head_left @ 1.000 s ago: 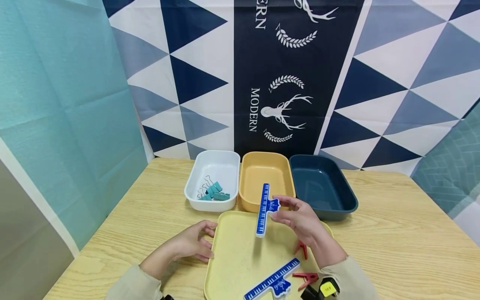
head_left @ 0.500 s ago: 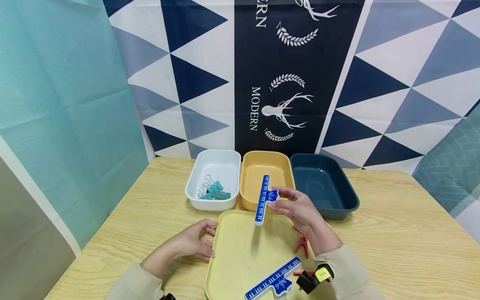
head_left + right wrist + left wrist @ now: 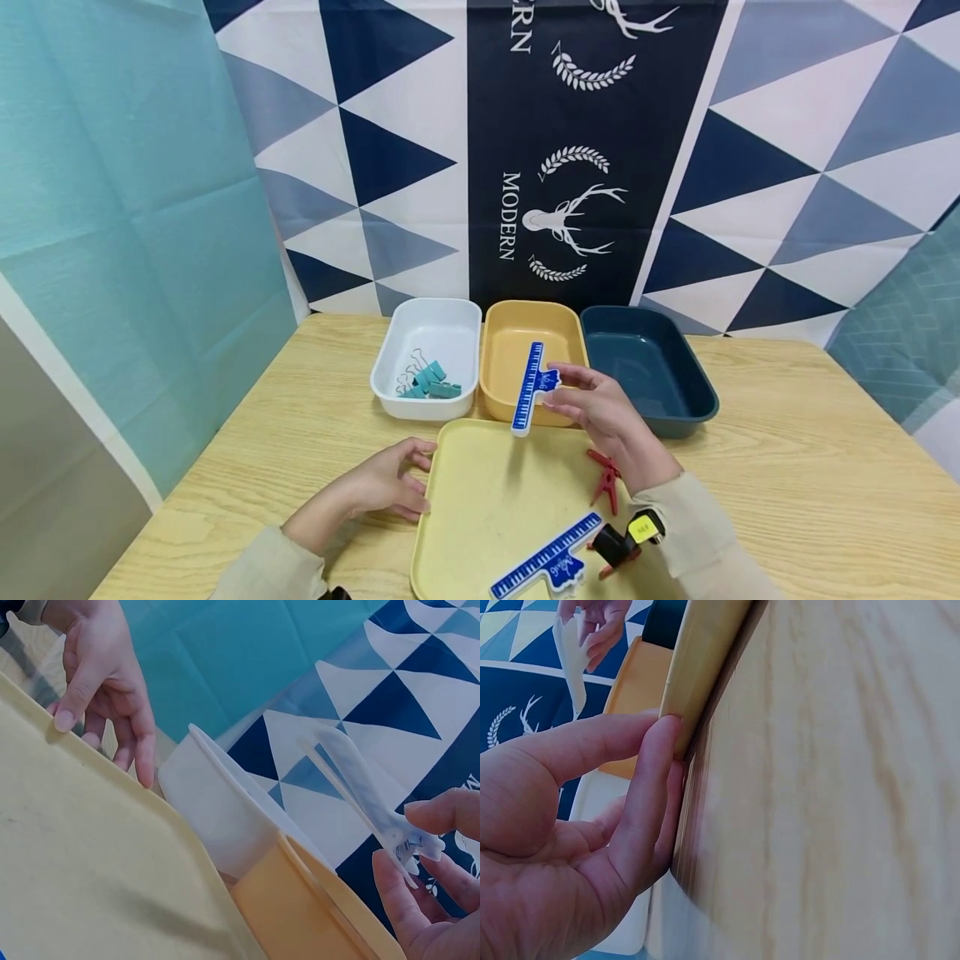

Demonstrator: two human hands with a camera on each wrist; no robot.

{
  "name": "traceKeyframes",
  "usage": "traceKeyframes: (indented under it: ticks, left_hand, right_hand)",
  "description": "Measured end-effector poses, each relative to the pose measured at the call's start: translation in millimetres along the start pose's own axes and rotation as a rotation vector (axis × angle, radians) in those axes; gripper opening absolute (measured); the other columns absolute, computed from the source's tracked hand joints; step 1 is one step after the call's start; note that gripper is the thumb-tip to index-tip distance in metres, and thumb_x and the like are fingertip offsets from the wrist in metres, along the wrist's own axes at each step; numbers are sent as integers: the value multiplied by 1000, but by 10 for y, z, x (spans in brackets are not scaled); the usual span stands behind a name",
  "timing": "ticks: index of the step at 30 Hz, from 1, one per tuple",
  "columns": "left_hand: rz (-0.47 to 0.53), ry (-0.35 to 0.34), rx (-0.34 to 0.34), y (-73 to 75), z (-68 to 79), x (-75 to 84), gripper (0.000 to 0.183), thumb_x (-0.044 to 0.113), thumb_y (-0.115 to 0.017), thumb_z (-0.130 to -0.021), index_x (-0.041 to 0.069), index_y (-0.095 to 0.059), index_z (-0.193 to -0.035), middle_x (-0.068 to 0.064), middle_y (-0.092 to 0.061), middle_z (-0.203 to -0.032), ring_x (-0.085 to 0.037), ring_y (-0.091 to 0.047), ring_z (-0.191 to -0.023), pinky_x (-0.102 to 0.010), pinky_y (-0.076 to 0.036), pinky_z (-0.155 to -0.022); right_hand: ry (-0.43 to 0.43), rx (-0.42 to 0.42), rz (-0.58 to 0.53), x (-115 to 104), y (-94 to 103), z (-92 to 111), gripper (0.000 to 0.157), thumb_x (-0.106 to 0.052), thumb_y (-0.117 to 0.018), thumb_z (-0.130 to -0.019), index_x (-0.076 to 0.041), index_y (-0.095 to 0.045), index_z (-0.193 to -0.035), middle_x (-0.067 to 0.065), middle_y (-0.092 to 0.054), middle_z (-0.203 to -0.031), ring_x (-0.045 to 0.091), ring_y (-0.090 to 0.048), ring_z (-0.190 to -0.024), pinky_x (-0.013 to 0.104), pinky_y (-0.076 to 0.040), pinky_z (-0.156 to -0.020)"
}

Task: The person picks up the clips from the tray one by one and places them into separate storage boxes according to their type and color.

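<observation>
My right hand (image 3: 611, 421) pinches a blue-and-white plastic music clip (image 3: 530, 392) with a piano-key pattern by its handle, above the front of the orange bin (image 3: 525, 312). The right wrist view shows the clip (image 3: 356, 787) side-on between thumb and fingers. My left hand (image 3: 386, 483) holds the left rim of the yellow tray (image 3: 480, 500); in the right wrist view its thumb lies over the rim. A second music clip (image 3: 549, 560) lies on the tray. Red clothespins (image 3: 607, 483) lie near its right side, partly hidden by my right arm and wrist camera.
Left of the orange bin stands a white bin (image 3: 386, 375) holding several teal binder clips (image 3: 431, 379). A dark blue bin (image 3: 637, 358) stands to its right. All three are behind the tray on the wooden table (image 3: 787, 467), before a patterned cloth.
My right hand has carried the music clip away from me, from over the tray to the front of the orange bin. The left hand stays at the tray's rim.
</observation>
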State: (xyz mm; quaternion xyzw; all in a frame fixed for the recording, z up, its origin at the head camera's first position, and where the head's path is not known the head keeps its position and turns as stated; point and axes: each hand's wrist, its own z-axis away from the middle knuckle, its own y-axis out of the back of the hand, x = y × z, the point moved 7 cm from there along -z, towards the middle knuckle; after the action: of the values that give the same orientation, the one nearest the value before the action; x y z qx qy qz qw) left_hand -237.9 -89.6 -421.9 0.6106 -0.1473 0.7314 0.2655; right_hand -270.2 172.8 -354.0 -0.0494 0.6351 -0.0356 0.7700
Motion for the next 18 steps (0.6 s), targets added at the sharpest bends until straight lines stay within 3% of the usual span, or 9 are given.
traceKeyframes:
  ticks: [18]
  left_hand:
    - [-1,-6,-4,12,9,-14,75,-19,-67,-70,-5,-34,-135,-18,-40,-115,-23,-57,-84,-41,-60,-66]
  right_hand:
    - [-33,13,-23,22,-11,-157,58,-3,-69,-82,-4,-45,-135,15,-44,-129,21,-59,-100,28,-50,-91]
